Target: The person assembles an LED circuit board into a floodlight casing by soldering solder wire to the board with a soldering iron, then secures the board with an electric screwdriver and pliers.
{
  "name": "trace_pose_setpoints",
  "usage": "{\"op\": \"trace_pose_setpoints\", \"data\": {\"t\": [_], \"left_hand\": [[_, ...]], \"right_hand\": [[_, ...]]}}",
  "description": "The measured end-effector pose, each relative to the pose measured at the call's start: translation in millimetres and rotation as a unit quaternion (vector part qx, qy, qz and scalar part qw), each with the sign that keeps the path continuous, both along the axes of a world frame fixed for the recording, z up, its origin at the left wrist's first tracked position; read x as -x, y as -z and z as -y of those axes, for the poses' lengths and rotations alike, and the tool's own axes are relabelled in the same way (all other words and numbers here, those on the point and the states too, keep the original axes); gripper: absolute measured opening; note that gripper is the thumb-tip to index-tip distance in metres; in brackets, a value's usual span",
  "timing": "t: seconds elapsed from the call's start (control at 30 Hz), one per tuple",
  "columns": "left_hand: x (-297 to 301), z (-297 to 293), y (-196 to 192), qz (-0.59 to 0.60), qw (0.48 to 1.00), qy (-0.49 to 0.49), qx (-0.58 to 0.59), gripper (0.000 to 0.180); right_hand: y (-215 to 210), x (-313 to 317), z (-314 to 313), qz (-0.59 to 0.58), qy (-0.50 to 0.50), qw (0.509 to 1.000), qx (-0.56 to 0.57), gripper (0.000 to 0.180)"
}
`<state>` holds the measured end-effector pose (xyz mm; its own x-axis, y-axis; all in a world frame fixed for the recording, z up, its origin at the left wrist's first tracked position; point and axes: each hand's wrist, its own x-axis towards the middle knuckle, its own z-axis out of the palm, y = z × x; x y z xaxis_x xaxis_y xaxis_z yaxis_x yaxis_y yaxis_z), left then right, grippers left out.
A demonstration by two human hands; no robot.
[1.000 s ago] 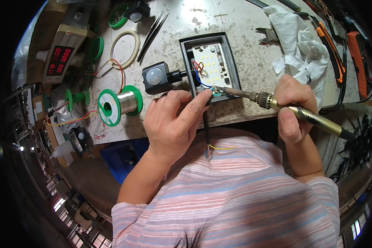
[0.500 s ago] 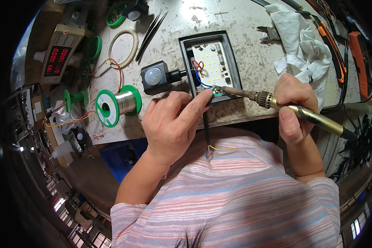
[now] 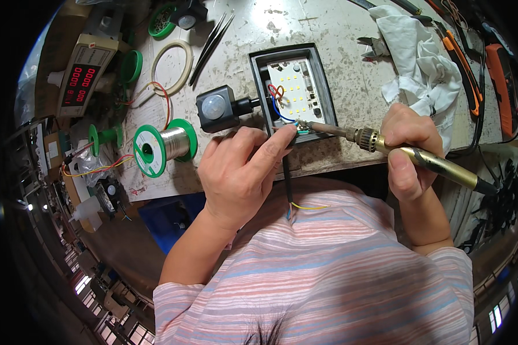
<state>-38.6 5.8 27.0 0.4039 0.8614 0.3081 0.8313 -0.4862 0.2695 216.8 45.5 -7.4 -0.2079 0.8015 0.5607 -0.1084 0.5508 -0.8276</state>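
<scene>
A black rectangular lamp housing lies on the bench with a white LED board inside it. Red and blue wires curve over the board. In my right hand is a soldering iron, gripped by its gold-coloured handle. Its tip touches or nearly touches the wire joint at the board's near edge. My left hand has its fingers closed at the thin wire ends on that edge, beside the tip; the exact pinch is partly hidden. A black cable hangs from the housing toward my shirt.
A motion sensor joins the housing's left side. Left of it stand a solder spool, a tape ring and a red-digit meter. Tweezers lie behind. To the right are cutters, a white cloth and an orange-black knife.
The red digits on the meter have changed. Both hands and the soldering iron stay almost exactly where they were.
</scene>
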Motion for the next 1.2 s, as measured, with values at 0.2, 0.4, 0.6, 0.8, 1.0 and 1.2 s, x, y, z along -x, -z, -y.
{"op": "trace_pose_setpoints", "data": {"t": [0.2, 0.4, 0.6, 0.8, 1.0, 1.2], "left_hand": [[-0.8, 0.2, -0.5, -0.007, 1.000, -0.002, 0.005, 0.036], [-0.3, -0.2, -1.8, -0.011, 1.000, -0.002, 0.010, 0.036], [-0.8, 0.0, -2.1, -0.012, 1.000, -0.004, 0.016, 0.036], [-1.8, 0.1, -2.8, -0.021, 1.000, -0.006, 0.013, 0.035], [-2.3, 0.2, -2.3, -0.018, 1.000, -0.008, 0.013, 0.035], [-2.4, 1.3, -2.4, -0.021, 1.000, -0.011, 0.016, 0.035]], "right_hand": [[0.5, -0.9, -0.4, 0.007, 0.000, 1.000, -0.006, 0.014], [0.5, -0.3, 0.8, 0.008, 0.005, 1.000, 0.000, 0.014], [3.2, -0.9, 1.2, -0.010, 0.009, 1.000, -0.010, 0.014], [4.0, -3.1, 2.4, -0.027, 0.013, 1.000, -0.007, 0.014], [5.0, -2.5, 1.0, -0.025, 0.013, 1.000, -0.015, 0.015], [4.2, -1.2, 1.1, -0.012, 0.014, 1.000, -0.012, 0.016]]}}
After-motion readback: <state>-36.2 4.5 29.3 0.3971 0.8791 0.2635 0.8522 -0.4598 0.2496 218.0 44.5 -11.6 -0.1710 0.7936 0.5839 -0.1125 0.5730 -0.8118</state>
